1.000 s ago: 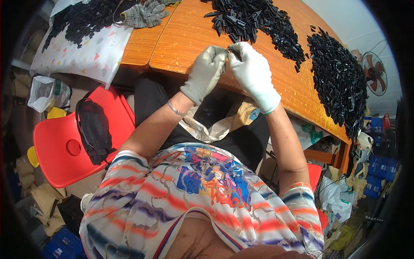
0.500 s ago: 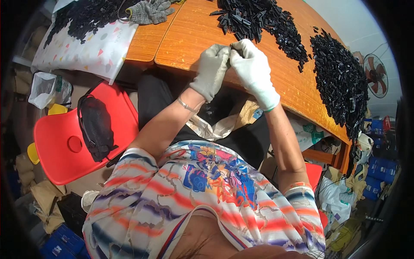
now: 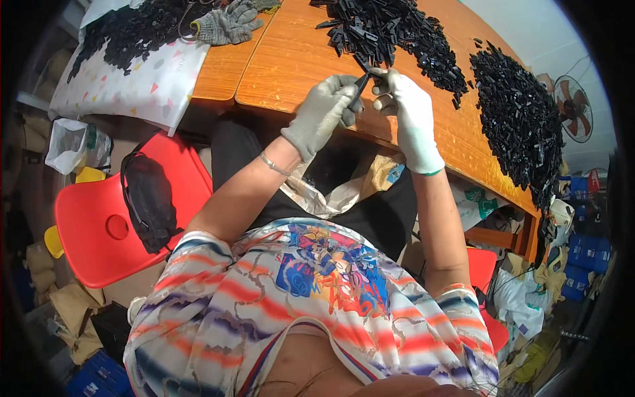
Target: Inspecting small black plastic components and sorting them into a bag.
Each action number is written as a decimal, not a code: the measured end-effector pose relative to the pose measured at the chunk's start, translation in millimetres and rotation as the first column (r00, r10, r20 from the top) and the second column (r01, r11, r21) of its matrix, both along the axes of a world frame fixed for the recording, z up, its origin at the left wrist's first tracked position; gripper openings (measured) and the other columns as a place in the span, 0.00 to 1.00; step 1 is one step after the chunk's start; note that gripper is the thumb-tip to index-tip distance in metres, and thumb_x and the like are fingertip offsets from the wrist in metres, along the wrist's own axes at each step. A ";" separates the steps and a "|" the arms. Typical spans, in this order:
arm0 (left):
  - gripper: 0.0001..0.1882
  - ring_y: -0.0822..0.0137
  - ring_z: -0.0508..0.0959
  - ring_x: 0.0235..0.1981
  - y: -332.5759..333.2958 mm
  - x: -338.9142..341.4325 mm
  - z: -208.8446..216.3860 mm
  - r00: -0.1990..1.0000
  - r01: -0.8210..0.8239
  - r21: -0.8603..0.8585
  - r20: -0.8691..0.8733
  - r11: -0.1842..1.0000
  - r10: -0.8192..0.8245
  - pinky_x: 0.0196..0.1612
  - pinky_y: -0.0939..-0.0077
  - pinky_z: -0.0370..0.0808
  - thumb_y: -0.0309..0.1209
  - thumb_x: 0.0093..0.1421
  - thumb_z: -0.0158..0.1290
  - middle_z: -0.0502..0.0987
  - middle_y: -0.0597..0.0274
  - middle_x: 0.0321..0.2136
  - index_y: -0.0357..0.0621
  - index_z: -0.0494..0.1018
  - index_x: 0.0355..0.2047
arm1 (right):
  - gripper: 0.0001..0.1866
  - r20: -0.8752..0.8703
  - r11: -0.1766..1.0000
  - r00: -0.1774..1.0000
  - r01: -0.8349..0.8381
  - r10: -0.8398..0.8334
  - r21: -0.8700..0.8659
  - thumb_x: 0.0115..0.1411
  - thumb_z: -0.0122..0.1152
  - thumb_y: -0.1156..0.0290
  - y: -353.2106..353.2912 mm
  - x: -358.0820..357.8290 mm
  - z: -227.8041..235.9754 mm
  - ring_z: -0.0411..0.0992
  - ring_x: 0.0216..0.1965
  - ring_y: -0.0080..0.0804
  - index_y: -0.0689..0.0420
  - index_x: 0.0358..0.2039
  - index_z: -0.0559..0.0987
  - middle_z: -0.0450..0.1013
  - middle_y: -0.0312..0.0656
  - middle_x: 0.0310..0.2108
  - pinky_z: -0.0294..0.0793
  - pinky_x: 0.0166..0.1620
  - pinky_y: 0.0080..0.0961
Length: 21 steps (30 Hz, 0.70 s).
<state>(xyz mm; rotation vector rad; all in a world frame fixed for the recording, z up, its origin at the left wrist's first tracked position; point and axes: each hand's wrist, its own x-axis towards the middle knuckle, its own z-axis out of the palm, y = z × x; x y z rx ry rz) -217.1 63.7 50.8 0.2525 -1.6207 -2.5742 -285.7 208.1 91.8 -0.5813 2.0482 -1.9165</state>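
Both my hands wear pale work gloves with grey fingers and meet above the near edge of the wooden table (image 3: pixel 278 79). My left hand (image 3: pixel 324 114) is closed around a slim black plastic piece (image 3: pixel 360 90), held at a slant with its upper end pointing away from me. Bent fingers bring my right hand (image 3: pixel 401 99) up to that upper end. What lies between its fingertips is too small to make out. Just beyond my hands is a heap of long black plastic pieces (image 3: pixel 360 30).
More black pieces form a large heap (image 3: pixel 516 112) at the right and another pile (image 3: pixel 126 36) on a patterned sheet at the left. A grey knit glove (image 3: pixel 228 25) lies by it. An open bag (image 3: pixel 324 202) sits at my lap. A red chair (image 3: pixel 86 218) stands left.
My hands, pressed together before, have separated slightly. The black piece now shows in my left hand, which has turned and lowered a little. My right hand has shifted slightly right.
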 end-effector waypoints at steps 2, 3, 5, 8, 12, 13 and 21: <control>0.13 0.82 0.66 0.19 -0.2 1.4 -1.3 1.000 -0.007 0.042 -0.011 0.999 0.007 0.22 0.91 0.63 0.32 0.67 0.44 0.72 0.67 0.25 0.37 0.66 0.48 | 0.20 0.061 1.000 0.998 -0.002 0.002 0.015 0.66 0.48 0.58 5.2 4.1 4.4 0.68 0.28 0.14 0.60 0.48 0.77 0.72 0.32 0.29 0.64 0.32 0.10; 0.13 0.83 0.66 0.19 0.1 3.4 -5.5 1.000 0.003 0.073 -0.022 0.997 -0.001 0.22 0.92 0.63 0.32 0.67 0.45 0.72 0.67 0.25 0.37 0.66 0.48 | 0.20 0.106 0.997 0.992 -0.064 0.060 0.034 0.65 0.49 0.58 8.3 3.9 4.3 0.68 0.29 0.15 0.58 0.47 0.77 0.73 0.32 0.31 0.65 0.33 0.12; 0.14 0.84 0.66 0.20 4.9 3.4 -9.0 0.998 0.037 0.148 -0.048 0.988 -0.030 0.22 0.93 0.61 0.29 0.66 0.47 0.72 0.67 0.25 0.38 0.66 0.49 | 0.16 0.124 0.985 0.979 -0.168 0.163 0.031 0.62 0.54 0.59 9.7 4.8 0.7 0.67 0.29 0.16 0.58 0.42 0.78 0.73 0.31 0.31 0.65 0.33 0.14; 0.14 0.84 0.66 0.22 14.1 8.2 -10.6 0.993 0.094 0.178 -0.082 0.980 -0.080 0.22 0.94 0.60 0.30 0.67 0.44 0.71 0.65 0.27 0.39 0.65 0.52 | 0.11 0.229 0.985 0.958 -0.165 0.174 -0.056 0.59 0.59 0.63 6.4 7.1 -23.1 0.66 0.27 0.15 0.57 0.28 0.76 0.72 0.31 0.25 0.61 0.29 0.14; 0.16 0.83 0.67 0.25 10.9 24.3 -24.2 0.977 0.196 0.278 -0.135 0.940 -0.164 0.23 0.95 0.59 0.34 0.68 0.45 0.70 0.64 0.31 0.41 0.65 0.52 | 0.13 0.131 0.992 0.985 -0.116 0.109 0.047 0.59 0.59 0.64 3.9 21.8 -30.7 0.68 0.23 0.17 0.60 0.23 0.77 0.73 0.35 0.18 0.62 0.26 0.15; 0.17 0.82 0.67 0.25 12.8 27.9 -27.1 0.977 0.194 0.239 -0.134 0.951 -0.166 0.23 0.94 0.60 0.34 0.68 0.45 0.70 0.64 0.31 0.41 0.65 0.53 | 0.13 0.109 0.987 0.986 -0.134 0.124 0.094 0.59 0.58 0.64 6.1 21.9 -31.9 0.69 0.23 0.17 0.61 0.24 0.77 0.73 0.35 0.18 0.63 0.26 0.16; 0.19 0.57 0.78 0.43 -16.3 62.5 -18.1 0.959 0.168 -0.949 0.095 0.267 -0.268 0.46 0.67 0.73 0.27 0.57 0.51 0.77 0.54 0.41 0.44 0.71 0.50 | 0.14 -0.147 0.957 0.973 -0.138 0.180 0.257 0.56 0.58 0.64 78.5 -20.6 -26.1 0.72 0.26 0.21 0.63 0.32 0.80 0.77 0.39 0.27 0.71 0.31 0.19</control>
